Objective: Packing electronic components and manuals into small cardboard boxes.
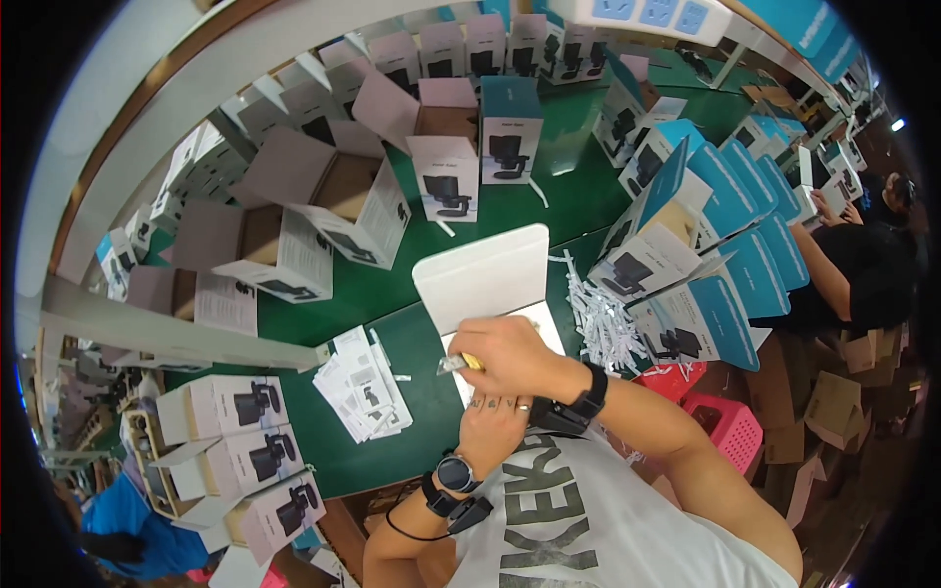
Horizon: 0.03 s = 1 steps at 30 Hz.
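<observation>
In front of me lies a small white box (490, 284), its lid raised and folded back. My right hand (515, 355) is closed over the box's inside, gripping a small tool with yellow and clear parts (461, 363) that sticks out to the left between thumb and fingers. Just below it, my left hand (493, 431) grips the near side of the white box with curled fingers; the right hand partly covers them. What lies inside the box is mostly hidden by my hands.
A stack of printed leaflets (361, 387) lies left on the green table (421, 436). Shredded white paper strips (598, 318) heap at right. Open printed cartons (363, 201) surround the table, blue-flapped ones (740, 265) at right. A pink basket (725, 431) stands below; a co-worker (863, 265) is far right.
</observation>
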Motion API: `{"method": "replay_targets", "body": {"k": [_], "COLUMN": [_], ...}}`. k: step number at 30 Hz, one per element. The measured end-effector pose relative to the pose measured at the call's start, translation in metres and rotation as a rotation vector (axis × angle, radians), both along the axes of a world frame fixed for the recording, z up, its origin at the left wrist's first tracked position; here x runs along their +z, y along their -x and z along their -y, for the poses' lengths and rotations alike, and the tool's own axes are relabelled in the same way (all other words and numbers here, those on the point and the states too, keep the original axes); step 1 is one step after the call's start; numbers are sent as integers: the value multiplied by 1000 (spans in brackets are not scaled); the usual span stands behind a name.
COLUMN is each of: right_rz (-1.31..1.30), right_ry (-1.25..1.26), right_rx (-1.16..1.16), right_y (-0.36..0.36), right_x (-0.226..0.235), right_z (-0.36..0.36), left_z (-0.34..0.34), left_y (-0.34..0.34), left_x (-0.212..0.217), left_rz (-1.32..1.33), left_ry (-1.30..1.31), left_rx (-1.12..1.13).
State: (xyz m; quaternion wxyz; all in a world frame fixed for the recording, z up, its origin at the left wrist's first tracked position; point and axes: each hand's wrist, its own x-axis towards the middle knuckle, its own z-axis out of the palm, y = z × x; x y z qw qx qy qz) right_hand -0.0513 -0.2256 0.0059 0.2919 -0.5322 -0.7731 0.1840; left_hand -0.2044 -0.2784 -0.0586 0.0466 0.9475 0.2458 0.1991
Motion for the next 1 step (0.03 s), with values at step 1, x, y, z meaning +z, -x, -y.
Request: {"method": "replay_targets", "body": {"k": [1], "right_rz": [2], "right_ry": [-7], "right_rx": [0], "right_y": [-1], "right_x": [1], "right_z": [-3], "left_z": [-2], "left_y": [1], "left_x": [3], "left_rz": [7], "left_ry": [-22], "left_rx": [12]}}
